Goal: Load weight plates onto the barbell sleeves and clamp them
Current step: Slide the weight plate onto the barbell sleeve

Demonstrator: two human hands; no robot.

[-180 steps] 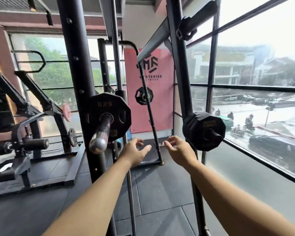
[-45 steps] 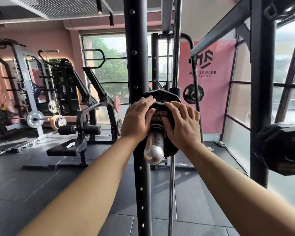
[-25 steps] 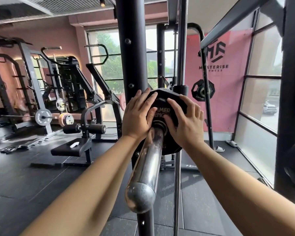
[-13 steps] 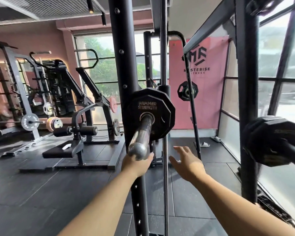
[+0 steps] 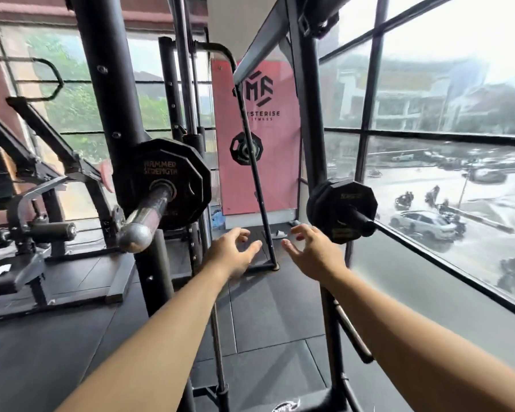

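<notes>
Now off the plate: both hands empty, fingers spread, out in the gap between the two rack posts.

Left hand (image 5: 234, 252) and right hand (image 5: 314, 254) loosely curled and open, palms toward each other, touching nothing, below and right of the barbell sleeve (image 5: 149, 214). Half a second back, left hand right under the sleeve's tip; earlier still, both pressed flat on the plate. Weight plates (image 5: 164, 182) marked HAMMER STRENGTH seated far down that sleeve against the rack upright (image 5: 107, 84), bare chrome ahead of them, no clamp to be made out. Right of the sleeve, past the hands, stored plates (image 5: 341, 211) on a peg by the window. Beyond, between the posts, a pink banner (image 5: 256, 138) with a small plate (image 5: 246, 148) hanging before it.
</notes>
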